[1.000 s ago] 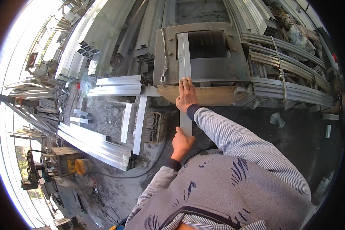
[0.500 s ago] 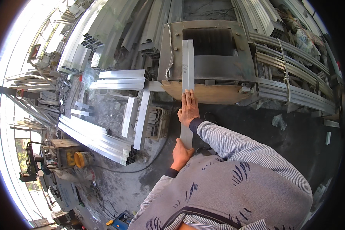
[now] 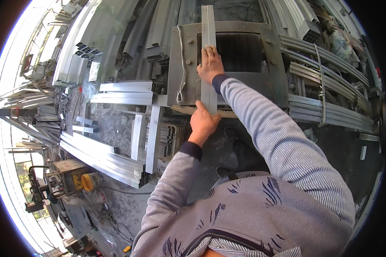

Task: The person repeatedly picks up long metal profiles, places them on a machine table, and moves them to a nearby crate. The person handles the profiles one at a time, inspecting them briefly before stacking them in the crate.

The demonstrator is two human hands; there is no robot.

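Note:
A straight, silvery metal profile bar reaches away from me over the top of a metal cabinet with a dark rectangular opening. Its near end is in my left hand, the thumb on top and the fingers wrapped beneath. Farther along, my right hand lies over the bar, its fingers curled across the upper face and the thumb at the side. The underside of the bar and some fingertips are hidden. A thin pale cord hangs along the cabinet's left side.
Left of me, metal profiles lie stacked, with two short ones leaning beside a crate. More bundles rest at the right. Long box sections fill the far left. A yellow bucket stands low left.
Both hands have pushed the metal bar away from me, so it now extends past the cabinet's far edge. My arms are stretched farther forward, and my shoes have come into view.

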